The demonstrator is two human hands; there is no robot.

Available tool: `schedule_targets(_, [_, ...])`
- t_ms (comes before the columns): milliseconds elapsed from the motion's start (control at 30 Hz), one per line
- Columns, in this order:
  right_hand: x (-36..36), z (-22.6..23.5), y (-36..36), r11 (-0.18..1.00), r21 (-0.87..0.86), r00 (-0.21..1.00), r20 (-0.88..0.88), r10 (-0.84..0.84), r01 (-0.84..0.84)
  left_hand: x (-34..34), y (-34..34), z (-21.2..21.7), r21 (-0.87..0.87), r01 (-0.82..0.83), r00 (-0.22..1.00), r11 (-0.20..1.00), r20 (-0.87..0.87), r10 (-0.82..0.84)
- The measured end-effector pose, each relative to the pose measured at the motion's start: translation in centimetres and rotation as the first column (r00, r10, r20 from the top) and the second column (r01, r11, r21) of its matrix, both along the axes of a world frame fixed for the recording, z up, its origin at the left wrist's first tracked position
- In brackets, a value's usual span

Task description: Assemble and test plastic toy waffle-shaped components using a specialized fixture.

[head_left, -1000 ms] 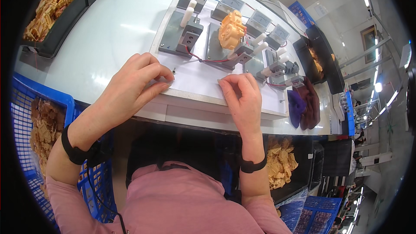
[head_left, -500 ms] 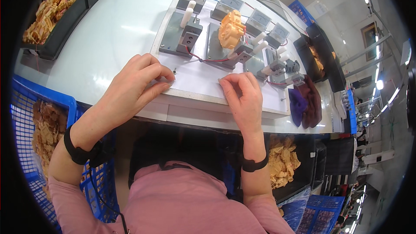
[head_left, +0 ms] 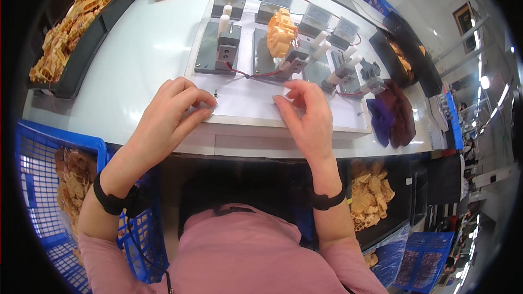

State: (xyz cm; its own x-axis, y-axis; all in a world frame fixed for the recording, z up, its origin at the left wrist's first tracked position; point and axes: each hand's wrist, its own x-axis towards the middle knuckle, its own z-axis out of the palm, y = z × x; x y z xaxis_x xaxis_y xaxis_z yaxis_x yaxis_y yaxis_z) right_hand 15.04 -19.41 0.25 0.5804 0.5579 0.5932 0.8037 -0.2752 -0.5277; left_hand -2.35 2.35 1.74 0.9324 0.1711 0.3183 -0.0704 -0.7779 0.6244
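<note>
My left hand (head_left: 177,110) rests on the front edge of a white fixture board (head_left: 248,106), fingers curled, fingertips next to a small metal button (head_left: 216,94). My right hand (head_left: 306,115) lies on the same board to the right, fingers loosely bent, holding nothing I can see. Behind the hands stand grey clamp fixtures (head_left: 220,48) with white handles. An orange plastic part (head_left: 280,32) sits in the second fixture. A red wire (head_left: 256,74) runs between the fixtures.
Several grey meters (head_left: 272,4) line the board's back. A black tray of orange parts (head_left: 81,19) lies far left, another tray (head_left: 406,57) far right. Purple cloths (head_left: 392,114) lie right. Blue crates (head_left: 49,185) with orange parts stand below the table.
Both hands stay almost still on the board's front edge; the right hand's fingers have lifted and spread slightly.
</note>
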Motion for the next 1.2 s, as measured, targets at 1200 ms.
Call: schedule_targets(1200, [1.4,-0.1,2.0,0.815,0.535,0.939,-0.107,0.327,-0.223,17.8,-2.4,11.6,0.856,0.246,0.934,0.455,-0.083,-0.348])
